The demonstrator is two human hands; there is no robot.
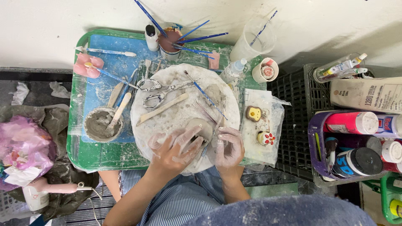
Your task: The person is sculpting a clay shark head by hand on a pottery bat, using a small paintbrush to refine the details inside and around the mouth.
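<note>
Working grey clay at the near edge of a round board (176,115) on a green tray (90,155).
The left hand (173,146) curls its slip-coated fingers around a small clay piece (201,127), largely hidden beneath them; the right hand (228,146) pinches a thin tool (216,127), its tip hard to make out.
</note>
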